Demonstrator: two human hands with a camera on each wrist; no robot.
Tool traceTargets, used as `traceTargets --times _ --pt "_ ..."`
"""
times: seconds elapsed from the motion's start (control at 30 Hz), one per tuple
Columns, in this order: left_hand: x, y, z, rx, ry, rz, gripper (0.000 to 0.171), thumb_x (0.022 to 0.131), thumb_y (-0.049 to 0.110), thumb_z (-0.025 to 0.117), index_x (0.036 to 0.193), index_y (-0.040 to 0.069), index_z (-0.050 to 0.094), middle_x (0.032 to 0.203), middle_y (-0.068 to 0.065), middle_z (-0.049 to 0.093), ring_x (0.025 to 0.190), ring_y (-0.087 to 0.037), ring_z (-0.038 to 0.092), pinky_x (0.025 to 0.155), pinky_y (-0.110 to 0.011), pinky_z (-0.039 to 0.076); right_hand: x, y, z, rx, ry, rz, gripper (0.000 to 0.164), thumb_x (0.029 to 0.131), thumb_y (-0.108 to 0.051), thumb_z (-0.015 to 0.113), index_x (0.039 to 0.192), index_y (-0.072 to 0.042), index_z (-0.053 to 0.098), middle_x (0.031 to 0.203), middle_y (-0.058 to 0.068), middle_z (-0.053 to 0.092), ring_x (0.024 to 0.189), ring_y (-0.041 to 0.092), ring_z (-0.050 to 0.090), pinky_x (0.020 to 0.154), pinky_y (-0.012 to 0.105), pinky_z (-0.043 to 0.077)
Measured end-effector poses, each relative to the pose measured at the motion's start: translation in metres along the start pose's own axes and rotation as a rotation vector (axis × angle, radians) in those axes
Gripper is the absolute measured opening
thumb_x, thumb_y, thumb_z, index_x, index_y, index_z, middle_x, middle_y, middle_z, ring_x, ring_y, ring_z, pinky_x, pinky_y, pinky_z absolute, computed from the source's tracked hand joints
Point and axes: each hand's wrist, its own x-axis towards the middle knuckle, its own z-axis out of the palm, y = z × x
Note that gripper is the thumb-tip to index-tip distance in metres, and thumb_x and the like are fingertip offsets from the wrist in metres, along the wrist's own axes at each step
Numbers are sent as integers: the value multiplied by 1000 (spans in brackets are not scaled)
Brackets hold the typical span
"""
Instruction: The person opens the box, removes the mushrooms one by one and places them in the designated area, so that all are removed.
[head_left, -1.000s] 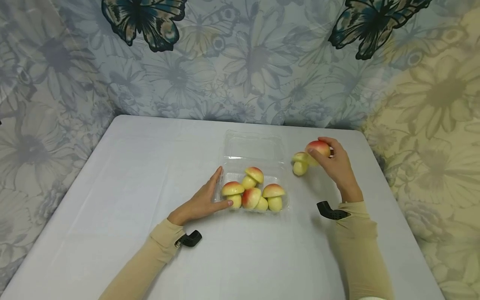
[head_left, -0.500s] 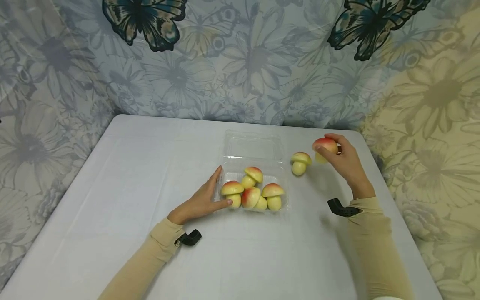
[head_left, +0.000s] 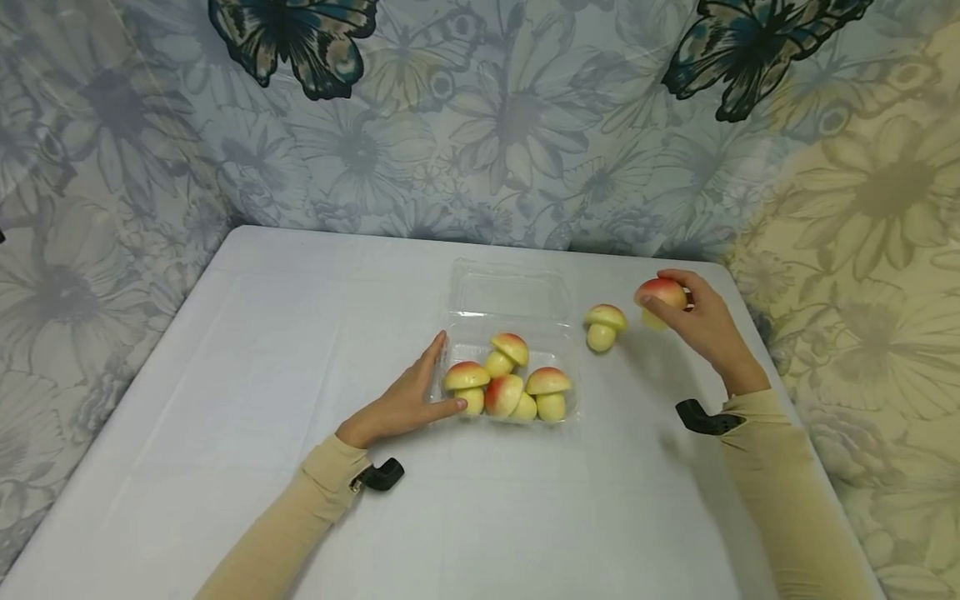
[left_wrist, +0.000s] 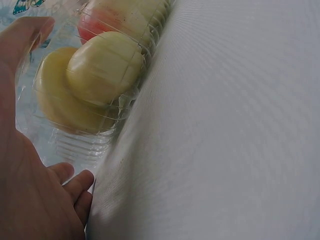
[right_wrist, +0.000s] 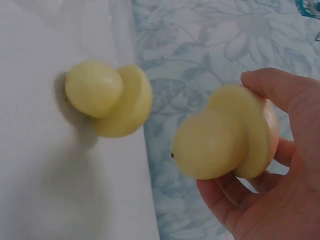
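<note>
My right hand [head_left: 705,327] holds a mushroom [head_left: 662,293] with a red-and-yellow cap and pale yellow stem, raised at the right. In the right wrist view, the thumb and fingers grip the cap of this mushroom [right_wrist: 215,137], and its stem points left. Another mushroom [head_left: 603,327] stands on the table left of that hand. A clear plastic clamshell container [head_left: 573,358] lies with its lid [head_left: 510,287] folded back. Several similar mushrooms [head_left: 504,396] sit in it. My left hand [head_left: 401,404] rests spread at its left front corner, fingers along the side, thumb at the front.
A white cloth covers the table [head_left: 315,333]. Flower-patterned wall covering [head_left: 517,142] rises behind its back edge, with butterfly decorations [head_left: 300,46] above. Black wrist devices [head_left: 708,418] sit at both sleeves.
My right hand has moved right, away from the standing mushroom, carrying the gripped mushroom with it. The left hand and container have stayed in place.
</note>
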Motion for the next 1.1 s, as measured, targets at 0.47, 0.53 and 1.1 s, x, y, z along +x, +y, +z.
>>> traceTargets --times 0.47,0.53,1.1 --pt "-1 3 -2 -6 2 12 113 90 52 71 164 23 -10 172 -9 2 159 -30 6 127 -55 14 6 14 0 -9 -22 44 72 97 -53 62 155 -18 39 150 11 44 103 14 49 71 19 48" --pt "-1 3 -2 -4 -1 7 113 90 52 71 163 24 -10 172 -9 2 159 -29 6 128 -54 14 7 16 1 -9 -27 45 72 97 -53 62 155 -18 38 150 11 44 103 14 49 71 19 48" --pt "0 0 -2 -15 -5 -13 113 90 55 69 163 29 -12 172 -7 1 159 -28 5 128 -54 13 14 28 11 -21 -64 58 76 98 -52 60 158 -11 35 149 22 45 103 18 49 70 19 46"
